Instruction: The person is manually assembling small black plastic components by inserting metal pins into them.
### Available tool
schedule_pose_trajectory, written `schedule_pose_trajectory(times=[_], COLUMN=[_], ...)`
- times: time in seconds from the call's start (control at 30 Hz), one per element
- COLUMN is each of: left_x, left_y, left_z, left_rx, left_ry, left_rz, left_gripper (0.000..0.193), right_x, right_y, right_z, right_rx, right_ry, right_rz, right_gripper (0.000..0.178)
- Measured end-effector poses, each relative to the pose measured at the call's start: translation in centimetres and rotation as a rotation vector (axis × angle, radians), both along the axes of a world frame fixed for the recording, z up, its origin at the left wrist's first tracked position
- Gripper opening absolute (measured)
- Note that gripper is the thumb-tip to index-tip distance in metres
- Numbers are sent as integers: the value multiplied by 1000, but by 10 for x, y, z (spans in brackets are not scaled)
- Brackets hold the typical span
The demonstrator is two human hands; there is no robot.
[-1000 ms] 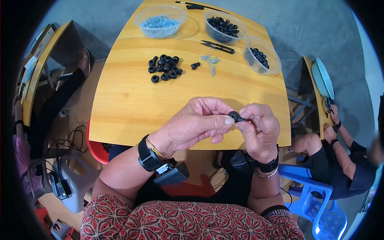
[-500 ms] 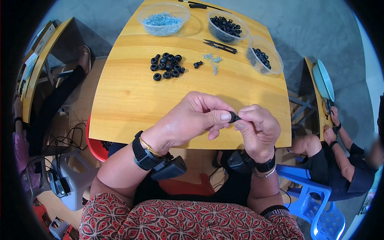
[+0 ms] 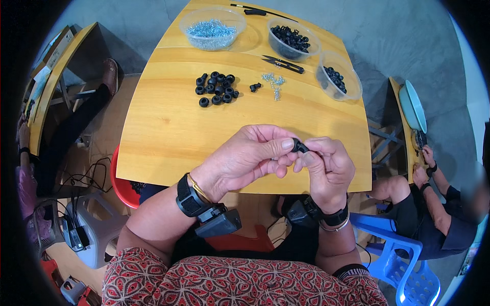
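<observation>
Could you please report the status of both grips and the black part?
Left grip, right grip: both closed on black part. Part partly hidden. Snips on table, beyond both grips, not obstructing.

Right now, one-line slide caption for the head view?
Left hand and right hand pinch a small black part above a yellow table, scissors and three clear bowls beyond.

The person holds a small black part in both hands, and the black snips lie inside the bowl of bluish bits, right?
Not quite: the head view shows the black snips on the table, outside the bowl of bluish bits. The left hand and right hand do hold the small black part.
</observation>
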State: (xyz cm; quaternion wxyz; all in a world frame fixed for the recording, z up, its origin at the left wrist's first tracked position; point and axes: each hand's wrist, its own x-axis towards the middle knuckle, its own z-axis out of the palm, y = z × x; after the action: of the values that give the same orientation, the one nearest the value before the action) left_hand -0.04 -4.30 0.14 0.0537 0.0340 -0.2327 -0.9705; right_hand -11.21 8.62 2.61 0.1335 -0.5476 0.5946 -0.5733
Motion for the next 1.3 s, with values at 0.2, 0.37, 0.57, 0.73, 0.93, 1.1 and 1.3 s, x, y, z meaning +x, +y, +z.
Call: schedule_pose_trajectory(times=[0.2,0.37,0.57,0.73,0.93,1.1,1.3], left_x=[-2,-2,-3,-3,-4,-4,-5], left_y=[2,4,4,4,5,6,4], left_z=[2,3,-2,-4,-4,-3,-3], left_rx=[-59,-75,-75,-135,-142,-158,-144], left_ry=[-63,-56,-26,-27,-32,-62,-103], left_rz=[22,39,55,72,107,124,128], left_gripper=[19,19,19,18,18,17,16], right_x=[-6,-10,-10,-10,-11,-12,-14], right_y=[2,2,-1,0,-1,0,0], right_z=[5,6,7,9,11,12,14], right_rx=[93,111,102,130,150,173,209], right_ry=[-346,-507,-551,-492,-419,-404,-415], right_rz=[67,86,91,96,109,90,45], right_gripper=[10,8,7,8,10,11,10])
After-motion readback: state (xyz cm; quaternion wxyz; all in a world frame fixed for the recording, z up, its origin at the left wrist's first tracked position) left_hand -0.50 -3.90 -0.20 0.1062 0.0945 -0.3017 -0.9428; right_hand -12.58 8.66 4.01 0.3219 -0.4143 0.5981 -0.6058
